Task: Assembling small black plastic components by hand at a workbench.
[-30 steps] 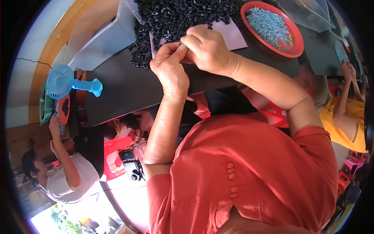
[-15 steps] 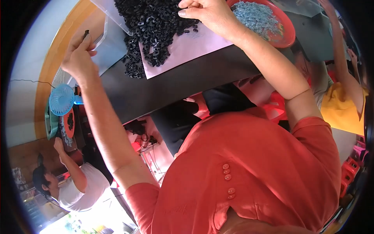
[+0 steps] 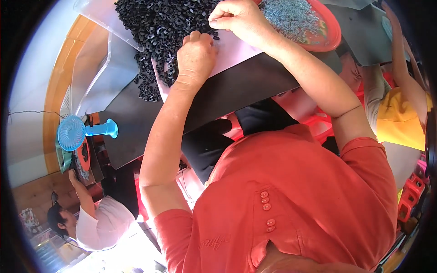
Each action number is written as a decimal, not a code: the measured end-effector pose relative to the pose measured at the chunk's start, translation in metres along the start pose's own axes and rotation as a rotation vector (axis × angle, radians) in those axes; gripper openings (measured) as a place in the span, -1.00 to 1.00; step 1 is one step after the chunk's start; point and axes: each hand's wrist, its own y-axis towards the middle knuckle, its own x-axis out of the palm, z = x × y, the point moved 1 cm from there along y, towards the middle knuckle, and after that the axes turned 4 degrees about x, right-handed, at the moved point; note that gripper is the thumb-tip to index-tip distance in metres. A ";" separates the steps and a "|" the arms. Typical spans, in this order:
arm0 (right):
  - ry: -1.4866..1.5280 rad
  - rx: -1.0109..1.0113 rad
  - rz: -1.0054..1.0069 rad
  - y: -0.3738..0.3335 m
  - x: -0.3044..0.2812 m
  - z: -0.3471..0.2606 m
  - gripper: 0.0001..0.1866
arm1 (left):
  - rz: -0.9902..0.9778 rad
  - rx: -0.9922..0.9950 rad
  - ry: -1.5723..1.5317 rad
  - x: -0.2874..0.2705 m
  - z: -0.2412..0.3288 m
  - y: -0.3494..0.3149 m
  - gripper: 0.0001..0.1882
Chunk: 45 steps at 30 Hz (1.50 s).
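A large heap of small black plastic parts (image 3: 157, 34) is spread over a pale pinkish sheet (image 3: 239, 51) at the far side of the dark table. My left hand (image 3: 196, 54) is at the heap's right edge, fingers curled down and tips hidden. What it holds, if anything, does not show. Just to its right, my right hand (image 3: 241, 20) is closed in a pinch, thumb against the fingers. Anything in that pinch is too small to make out. A few loose black parts lie between the two hands. Beyond my right hand stands a red round tray (image 3: 331, 28) filled with small silvery-blue pieces (image 3: 291, 20).
A clear plastic bin (image 3: 98, 79) stands left of the heap. A small blue fan (image 3: 73, 133) is at the table's left end. One person in a white shirt (image 3: 104, 223) works at the left; another in yellow (image 3: 400, 118) is at the right. Red stools (image 3: 409, 198) stand behind.
My left hand, which held a small black part out near the clear bin, has swung right to the heap beside my right hand. The view has shifted slightly; my right hand stays pinched.
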 end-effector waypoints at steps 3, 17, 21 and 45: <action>0.010 0.013 -0.008 0.000 -0.004 0.001 -0.91 | 0.013 0.022 0.083 0.010 -0.003 -0.001 -0.94; 0.007 0.063 -0.135 -0.004 -0.001 0.003 -0.93 | 0.232 -0.657 -0.923 -0.023 0.010 -0.016 -0.82; 0.129 0.182 -0.451 -0.013 0.013 0.001 -0.85 | 0.402 -0.725 -1.242 -0.031 0.022 -0.028 -0.80; 0.203 0.194 -0.430 -0.024 0.037 0.007 -0.91 | 0.306 -0.647 -0.279 -0.078 -0.037 -0.107 -0.84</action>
